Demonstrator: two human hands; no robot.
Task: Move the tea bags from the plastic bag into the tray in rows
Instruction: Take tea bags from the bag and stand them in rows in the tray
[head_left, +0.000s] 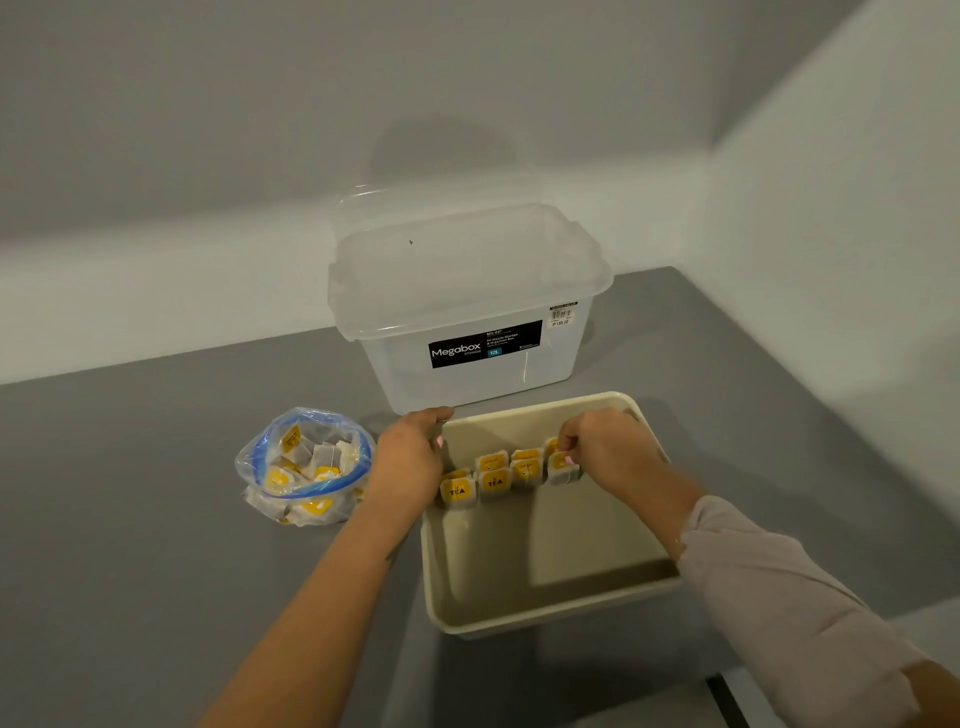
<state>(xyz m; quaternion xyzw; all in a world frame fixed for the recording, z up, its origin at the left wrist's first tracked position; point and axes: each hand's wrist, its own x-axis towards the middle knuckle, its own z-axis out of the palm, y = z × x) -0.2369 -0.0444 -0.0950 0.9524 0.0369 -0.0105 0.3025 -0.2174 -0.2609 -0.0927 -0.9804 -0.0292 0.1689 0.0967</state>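
Note:
A beige tray (550, 613) sits on the grey table in front of me. Across its far half runs a line of tea bags (493, 480) with yellow labels, in two close rows. My right hand (605, 449) pinches the rightmost tea bag (562, 467) at the end of the line. My left hand (410, 457) grips the tray's left rim at the far corner. To the left of the tray stands the open clear plastic bag (306, 467) with a blue zip edge, holding several more tea bags.
A clear lidded storage box (467, 312) with a black label stands right behind the tray, against the white wall. A second wall closes the right side. The table's front right edge (727, 696) shows near my right sleeve.

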